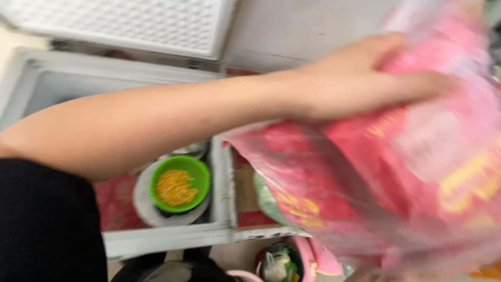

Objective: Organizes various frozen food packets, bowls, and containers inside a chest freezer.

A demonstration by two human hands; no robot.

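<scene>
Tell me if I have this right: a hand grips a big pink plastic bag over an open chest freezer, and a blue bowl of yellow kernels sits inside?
Nearly. The head view shows the bowl of yellow kernels is green, not blue. The left hand does grip the big pink plastic bag over the open chest freezer.

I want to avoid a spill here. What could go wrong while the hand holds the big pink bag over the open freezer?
1. The left hand grips only the top of the large pink plastic bag; the thin plastic might slip or tear.
2. The bag hangs close to the green bowl of yellow grains in the chest freezer; a swing could tip it.
3. The picture is blurred by motion, so a fast move may hit the raised white lid.
</scene>
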